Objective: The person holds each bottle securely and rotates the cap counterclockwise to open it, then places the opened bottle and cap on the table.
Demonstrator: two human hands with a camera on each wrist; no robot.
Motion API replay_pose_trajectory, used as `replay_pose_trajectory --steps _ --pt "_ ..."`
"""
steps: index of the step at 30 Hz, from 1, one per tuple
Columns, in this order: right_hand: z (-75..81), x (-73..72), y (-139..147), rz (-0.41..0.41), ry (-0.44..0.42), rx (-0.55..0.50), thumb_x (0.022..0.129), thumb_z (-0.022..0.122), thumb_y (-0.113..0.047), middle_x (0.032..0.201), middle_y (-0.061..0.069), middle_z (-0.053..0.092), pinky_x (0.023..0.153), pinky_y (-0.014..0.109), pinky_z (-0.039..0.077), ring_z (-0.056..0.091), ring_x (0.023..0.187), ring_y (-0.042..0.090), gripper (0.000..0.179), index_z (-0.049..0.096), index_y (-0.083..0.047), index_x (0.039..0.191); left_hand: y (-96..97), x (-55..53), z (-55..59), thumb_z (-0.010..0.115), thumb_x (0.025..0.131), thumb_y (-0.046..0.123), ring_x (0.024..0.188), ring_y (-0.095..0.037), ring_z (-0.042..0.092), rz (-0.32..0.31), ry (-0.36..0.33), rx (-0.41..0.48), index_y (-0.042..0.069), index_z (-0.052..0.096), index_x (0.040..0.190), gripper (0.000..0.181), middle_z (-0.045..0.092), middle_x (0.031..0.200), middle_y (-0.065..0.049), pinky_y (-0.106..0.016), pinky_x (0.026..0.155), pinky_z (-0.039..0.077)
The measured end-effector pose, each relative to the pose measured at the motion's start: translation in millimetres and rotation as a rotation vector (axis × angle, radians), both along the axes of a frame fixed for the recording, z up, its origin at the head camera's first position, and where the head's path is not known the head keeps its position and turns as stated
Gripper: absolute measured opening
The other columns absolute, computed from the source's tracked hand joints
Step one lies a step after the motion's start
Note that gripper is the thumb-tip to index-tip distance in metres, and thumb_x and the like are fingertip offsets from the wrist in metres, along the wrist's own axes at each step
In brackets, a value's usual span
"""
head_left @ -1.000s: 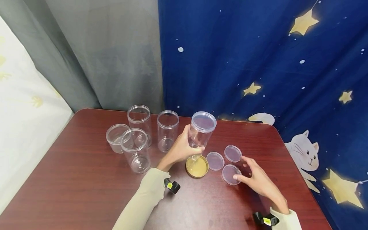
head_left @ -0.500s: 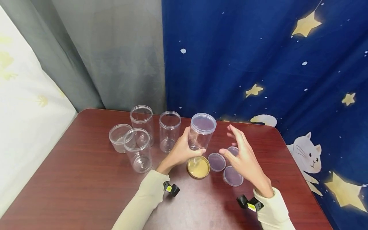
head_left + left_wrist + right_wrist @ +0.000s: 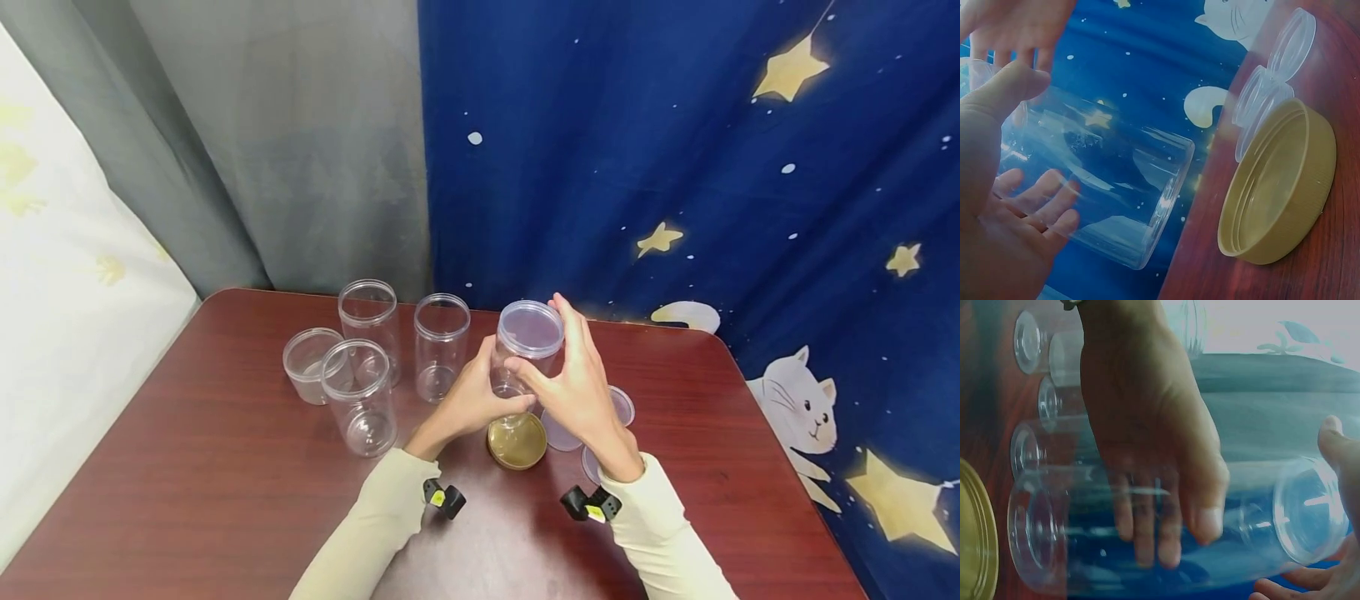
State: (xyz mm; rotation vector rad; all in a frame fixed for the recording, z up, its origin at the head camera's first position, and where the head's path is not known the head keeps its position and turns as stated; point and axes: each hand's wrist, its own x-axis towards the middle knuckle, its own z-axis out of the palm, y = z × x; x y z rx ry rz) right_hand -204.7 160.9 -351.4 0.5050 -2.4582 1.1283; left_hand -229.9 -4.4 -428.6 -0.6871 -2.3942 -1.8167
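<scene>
A tall clear plastic jar is held upright by my left hand, whose thumb and fingers wrap round its body. A clear lid covers the jar's mouth. My right hand spreads round the jar's upper end, fingers beyond the rim, thumb in front; in the right wrist view the thumb looks just apart from the jar. Below the jar, a gold lid lies inside-up on the table. Clear lids lie beside it, partly hidden by my right hand in the head view.
On the left of the brown table stand a front tall jar, a back tall jar, another tall jar and a short tub, all clear. Grey curtain and blue curtain hang behind.
My right hand has left the clear lids and moved left and up to the jar's top. My left hand keeps its hold on the jar in nearly the same place.
</scene>
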Motion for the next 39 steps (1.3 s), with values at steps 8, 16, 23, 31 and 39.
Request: replay_pose_trajectory --steps 8,16,23,31,39 --pt "-2.5 -2.4 -9.3 -0.018 0.004 -0.037 0.081 0.082 -0.034 0.140 0.009 0.053 0.101 0.048 0.046 0.056 0.120 0.027 0.082 0.042 -0.012 0.149 -4.5 1.0 0.5 0.085 0.075 0.022 0.106 -0.021 0.065 -0.015 0.001 -0.002 0.011 0.035 0.142 0.084 0.064 0.121 -0.005 -0.040 0.094 0.052" --pt "-1.2 -3.0 -14.2 -0.046 0.004 -0.059 0.081 0.082 -0.035 0.139 0.011 0.053 0.101 0.048 0.046 0.056 0.118 0.028 0.083 0.041 -0.010 0.149 -2.0 1.1 1.9 0.088 0.073 0.025 0.107 -0.020 0.063 0.040 0.008 -0.010 0.011 0.038 0.142 0.086 0.063 0.126 -0.006 -0.040 0.094 0.051" --pt "-1.9 -4.4 -17.7 -0.118 0.058 -0.070 0.076 0.085 -0.039 0.134 0.010 0.059 0.093 0.046 0.049 0.060 0.113 0.027 0.082 0.048 -0.010 0.143 5.3 3.7 1.0 0.085 0.072 0.023 0.104 -0.024 0.064 0.111 0.058 -0.041 0.011 0.042 0.137 0.079 0.065 0.123 -0.008 -0.039 0.088 0.053" --pt "-0.8 -5.5 -16.7 -0.082 0.137 -0.066 0.074 0.086 -0.037 0.128 0.003 0.063 0.088 0.042 0.050 0.060 0.111 0.021 0.070 0.060 -0.017 0.136 6.2 4.9 -1.0 0.084 0.071 0.022 0.104 -0.018 0.063 0.111 0.083 -0.007 0.014 0.041 0.135 0.077 0.065 0.122 -0.005 -0.037 0.090 0.053" --pt "-2.3 -5.2 -15.7 -0.054 0.164 -0.071 0.073 0.088 -0.036 0.128 0.000 0.064 0.088 0.040 0.050 0.058 0.115 0.019 0.065 0.065 -0.019 0.131 2.2 5.5 -5.5 0.086 0.072 0.023 0.106 -0.016 0.063 0.065 0.070 0.035 0.016 0.041 0.134 0.077 0.066 0.122 -0.003 -0.038 0.090 0.052"
